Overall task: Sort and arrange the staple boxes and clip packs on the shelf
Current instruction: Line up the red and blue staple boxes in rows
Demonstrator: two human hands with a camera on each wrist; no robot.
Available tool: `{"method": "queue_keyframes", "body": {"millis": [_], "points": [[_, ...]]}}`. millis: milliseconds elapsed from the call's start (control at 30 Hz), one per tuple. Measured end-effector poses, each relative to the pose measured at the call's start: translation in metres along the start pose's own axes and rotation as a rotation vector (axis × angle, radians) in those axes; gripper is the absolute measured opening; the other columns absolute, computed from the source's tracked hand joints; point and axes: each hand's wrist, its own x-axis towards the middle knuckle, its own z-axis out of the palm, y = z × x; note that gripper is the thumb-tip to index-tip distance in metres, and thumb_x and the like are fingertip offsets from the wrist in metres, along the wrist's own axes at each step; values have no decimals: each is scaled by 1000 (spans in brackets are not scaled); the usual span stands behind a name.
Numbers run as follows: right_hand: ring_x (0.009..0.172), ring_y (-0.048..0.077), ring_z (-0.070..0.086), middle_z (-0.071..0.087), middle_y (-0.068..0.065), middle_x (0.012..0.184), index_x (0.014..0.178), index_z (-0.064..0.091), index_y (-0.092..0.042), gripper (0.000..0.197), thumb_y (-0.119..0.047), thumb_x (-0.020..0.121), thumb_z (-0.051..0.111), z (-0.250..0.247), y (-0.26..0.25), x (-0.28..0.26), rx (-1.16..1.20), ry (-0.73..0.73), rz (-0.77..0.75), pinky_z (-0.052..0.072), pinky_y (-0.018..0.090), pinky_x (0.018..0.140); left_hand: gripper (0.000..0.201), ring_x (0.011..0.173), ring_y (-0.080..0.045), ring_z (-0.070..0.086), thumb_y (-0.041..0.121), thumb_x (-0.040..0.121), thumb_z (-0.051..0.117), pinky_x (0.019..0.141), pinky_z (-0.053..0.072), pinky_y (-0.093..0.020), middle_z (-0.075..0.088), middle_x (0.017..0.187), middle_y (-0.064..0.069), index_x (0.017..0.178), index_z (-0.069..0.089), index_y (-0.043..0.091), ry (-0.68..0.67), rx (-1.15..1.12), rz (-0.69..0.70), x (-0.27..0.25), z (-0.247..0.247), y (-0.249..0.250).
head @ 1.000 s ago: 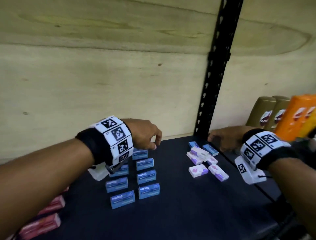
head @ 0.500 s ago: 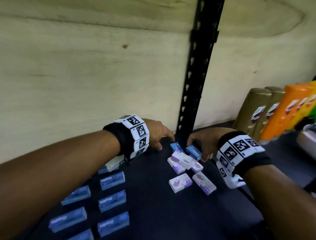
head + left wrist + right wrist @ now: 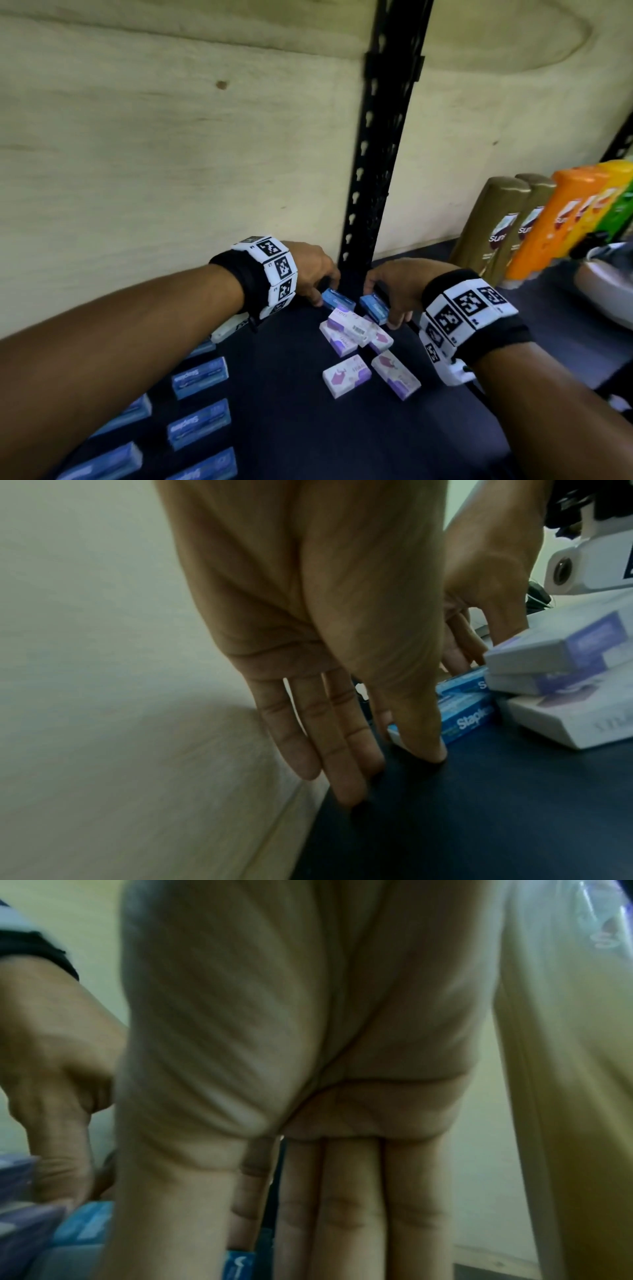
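Writing: blue staple boxes (image 3: 200, 375) read "Staples" in white; same word shows on the far-left blue box (image 3: 471, 718) by my left thumb. Purple-white clip packs (image 3: 356, 334) carry a barcode and small print too blurred to read. Brown bottles (image 3: 500, 229) on the right read "sun…", rest cut off.
Left grip: my left hand (image 3: 313, 270) reaches to the shelf's back edge, beside the black upright post (image 3: 380, 144). Fingers hang straight down, tips on the shelf behind the far-left blue box, thumb at its near end. Touching, not clenched; box not lifted.
Right grip: my right hand (image 3: 399, 286) is arched over the far-right blue box (image 3: 373, 306), fingers down behind it, thumb at its near side. Whether it truly pinches the box I cannot tell; right wrist view is blurred.
Task things: two blue boxes at the back edge by the post; clip packs piled just in front, some overlapping, two lying separate nearer me. More blue staple boxes lie in two rows toward the shelf's left front.
Surface: dark blue-black shelf (image 3: 291, 428).
Room: pale plywood back wall (image 3: 171, 154); orange bottle (image 3: 555, 219), yellow and green ones next to the brown bottles, far right.
Wrists: black bands with white tag blocks.
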Motion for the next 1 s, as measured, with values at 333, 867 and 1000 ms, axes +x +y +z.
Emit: {"method": "queue_keyframes", "body": {"millis": [333, 867, 1000], "points": [[93, 17, 55, 60, -5, 105, 121, 58, -24, 62, -20, 68, 88, -5, -10, -26, 14, 221, 37, 44, 27, 76, 36, 84, -13, 59, 39, 86, 70, 74, 45, -27, 67, 93, 11, 116, 63, 20, 124, -57, -160, -73, -7, -23], [58, 5, 58, 67, -4, 78, 113, 55, -35, 58, -15, 69, 88, 6, -107, -137, 213, 151, -272, 45, 18, 59, 33, 77, 0, 62, 38, 82, 75, 64, 44, -17, 72, 93, 13, 108, 63, 22, 200, -199, -256, -267, 15, 36], [61, 6, 55, 65, -4, 84, 117, 55, -41, 61, -19, 70, 87, 20, -145, -157, 106, 68, -340, 42, 19, 60, 28, 70, 2, 63, 33, 76, 79, 56, 41, -11, 72, 83, 15, 98, 64, 24, 204, -245, -260, -299, 36, 62]]}}
